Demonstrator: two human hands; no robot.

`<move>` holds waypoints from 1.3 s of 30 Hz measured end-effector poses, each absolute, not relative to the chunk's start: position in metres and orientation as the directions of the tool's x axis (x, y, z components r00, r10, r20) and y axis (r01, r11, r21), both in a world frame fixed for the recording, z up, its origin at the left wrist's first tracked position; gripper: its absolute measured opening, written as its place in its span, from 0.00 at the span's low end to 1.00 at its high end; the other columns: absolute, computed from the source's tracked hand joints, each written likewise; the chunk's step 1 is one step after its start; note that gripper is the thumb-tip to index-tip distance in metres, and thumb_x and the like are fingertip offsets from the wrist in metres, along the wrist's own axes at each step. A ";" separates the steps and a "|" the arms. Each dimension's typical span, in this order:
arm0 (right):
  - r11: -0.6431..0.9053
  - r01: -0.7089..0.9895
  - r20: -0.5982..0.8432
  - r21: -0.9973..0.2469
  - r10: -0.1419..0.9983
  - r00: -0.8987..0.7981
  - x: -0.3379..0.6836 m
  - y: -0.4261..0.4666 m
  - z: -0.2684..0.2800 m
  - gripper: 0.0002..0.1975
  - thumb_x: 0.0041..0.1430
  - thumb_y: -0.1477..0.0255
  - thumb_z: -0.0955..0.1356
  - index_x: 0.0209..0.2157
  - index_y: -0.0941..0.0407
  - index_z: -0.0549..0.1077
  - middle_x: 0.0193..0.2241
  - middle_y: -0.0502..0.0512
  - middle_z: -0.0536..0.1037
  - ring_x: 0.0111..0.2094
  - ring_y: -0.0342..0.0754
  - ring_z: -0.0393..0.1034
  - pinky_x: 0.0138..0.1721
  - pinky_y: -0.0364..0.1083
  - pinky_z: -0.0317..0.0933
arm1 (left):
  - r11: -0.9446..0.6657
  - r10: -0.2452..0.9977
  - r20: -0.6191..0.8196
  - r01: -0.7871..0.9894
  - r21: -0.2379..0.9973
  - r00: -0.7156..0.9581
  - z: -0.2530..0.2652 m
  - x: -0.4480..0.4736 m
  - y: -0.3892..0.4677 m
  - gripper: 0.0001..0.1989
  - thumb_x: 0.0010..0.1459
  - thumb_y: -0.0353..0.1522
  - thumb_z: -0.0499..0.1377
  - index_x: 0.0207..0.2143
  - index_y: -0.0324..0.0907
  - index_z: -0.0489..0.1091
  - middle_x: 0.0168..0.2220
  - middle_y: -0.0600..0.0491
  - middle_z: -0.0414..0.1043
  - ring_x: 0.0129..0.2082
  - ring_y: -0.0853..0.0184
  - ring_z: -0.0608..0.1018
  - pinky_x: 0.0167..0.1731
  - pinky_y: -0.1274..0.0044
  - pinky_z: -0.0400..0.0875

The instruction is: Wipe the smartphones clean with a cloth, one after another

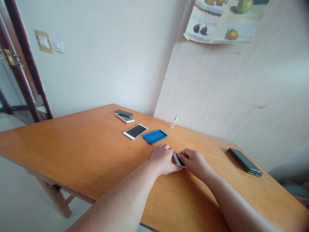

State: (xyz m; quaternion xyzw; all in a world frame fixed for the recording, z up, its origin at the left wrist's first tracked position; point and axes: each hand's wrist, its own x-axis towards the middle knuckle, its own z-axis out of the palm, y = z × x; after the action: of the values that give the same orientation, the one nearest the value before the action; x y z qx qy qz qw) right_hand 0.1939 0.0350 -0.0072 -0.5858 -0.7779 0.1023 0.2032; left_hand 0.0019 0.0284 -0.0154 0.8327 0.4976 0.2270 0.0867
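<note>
Head view, first speaker: Where are the hands working?

Second speaker: At the middle of the wooden table (84, 145). The left hand (163, 158) and the right hand (195, 161) are both gripping a white-edged smartphone (180, 159), which is sitting between them with its dark screen showing. Whether it is resting on the wood or hanging just above, I'm not able to tell

First: And the fingers?

Second: The left thumb and forefinger are closing on the phone's left side, the other fingers lying close together. The right thumb is reaching over the screen while the right fingers are curling round the far side; their tips are hiding, so I'm not able to tell exactly what they're pinching there

First: How far along is this looking?

Second: Partway, I'm judging. Taking hold is looking done; the handling is looking unfinished, since neither hand is letting go

First: And the rest?

Second: A blue phone case (155, 137) is lying hollow side up beyond the left hand, beside a white smartphone (135, 131). Farther back, a dark phone (124, 113) is overlapping a silver-white phone (125, 118). A small clear bottle (174, 121) is standing near the far edge; a stack of dark phones (245, 162) is lying well to the right. Which of these are finished with, the view isn't showing
</note>
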 end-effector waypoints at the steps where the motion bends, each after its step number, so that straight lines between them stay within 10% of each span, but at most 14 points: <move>1: 0.248 0.893 0.198 -0.376 0.963 -0.184 0.199 0.038 -0.007 0.15 0.62 0.61 0.63 0.33 0.53 0.78 0.30 0.52 0.80 0.33 0.47 0.72 0.32 0.43 0.58 | -0.492 0.867 0.292 0.790 0.366 0.405 -0.016 0.002 0.029 0.28 0.45 0.57 0.61 0.40 0.46 0.72 0.45 0.47 0.69 0.49 0.51 0.70 0.49 0.63 0.63; 7: -0.014 0.983 0.249 -0.182 0.967 0.059 0.233 0.052 -0.007 0.17 0.63 0.61 0.62 0.34 0.52 0.80 0.37 0.57 0.78 0.39 0.50 0.72 0.37 0.45 0.58 | -0.503 0.862 0.278 0.788 0.355 0.425 -0.016 0.001 0.030 0.30 0.45 0.57 0.61 0.44 0.47 0.72 0.45 0.48 0.69 0.49 0.51 0.70 0.49 0.63 0.63; 13: 0.302 0.949 0.254 -0.091 0.928 -0.271 0.190 0.030 -0.004 0.16 0.66 0.64 0.60 0.39 0.50 0.79 0.37 0.55 0.78 0.43 0.49 0.69 0.45 0.45 0.57 | -0.492 0.867 0.282 0.796 0.353 0.411 -0.014 0.001 0.029 0.28 0.44 0.57 0.61 0.38 0.46 0.72 0.44 0.47 0.69 0.48 0.51 0.71 0.47 0.64 0.64; 17: 0.447 0.888 0.252 -0.105 0.876 -0.411 0.182 0.026 -0.004 0.15 0.66 0.68 0.60 0.42 0.49 0.79 0.38 0.53 0.78 0.43 0.47 0.69 0.45 0.43 0.57 | -0.495 0.864 0.299 0.793 0.354 0.406 -0.015 0.001 0.029 0.28 0.45 0.58 0.60 0.38 0.47 0.72 0.43 0.47 0.70 0.47 0.52 0.72 0.46 0.65 0.66; 26: 0.142 0.977 0.225 -0.158 0.969 -0.104 0.209 0.040 -0.002 0.16 0.66 0.71 0.60 0.37 0.57 0.80 0.37 0.59 0.77 0.42 0.48 0.70 0.44 0.42 0.57 | -0.525 0.847 0.300 0.777 0.348 0.438 -0.016 -0.003 0.032 0.27 0.47 0.55 0.62 0.46 0.50 0.71 0.45 0.51 0.70 0.49 0.54 0.72 0.47 0.67 0.66; 33: 0.403 0.895 0.219 -0.190 0.906 -0.361 0.160 0.016 0.008 0.16 0.67 0.69 0.61 0.36 0.57 0.79 0.37 0.58 0.76 0.41 0.47 0.70 0.44 0.42 0.58 | -0.522 0.850 0.264 0.795 0.310 0.455 -0.012 -0.004 0.033 0.22 0.50 0.50 0.62 0.44 0.49 0.72 0.43 0.49 0.72 0.47 0.54 0.73 0.46 0.68 0.66; 39: 0.142 0.975 0.186 -0.172 0.976 -0.110 0.197 0.037 0.008 0.18 0.67 0.70 0.59 0.36 0.60 0.79 0.38 0.63 0.75 0.41 0.51 0.71 0.42 0.45 0.59 | -0.535 0.844 0.268 0.772 0.343 0.465 -0.013 -0.007 0.035 0.27 0.49 0.52 0.63 0.48 0.49 0.71 0.47 0.50 0.71 0.51 0.54 0.72 0.49 0.68 0.65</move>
State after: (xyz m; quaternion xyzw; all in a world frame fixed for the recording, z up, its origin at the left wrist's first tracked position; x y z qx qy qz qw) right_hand 0.1972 0.0368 0.0085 -0.6548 -0.7450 0.0035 0.1276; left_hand -0.0069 0.0355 -0.0126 0.8515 0.4744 0.2058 0.0866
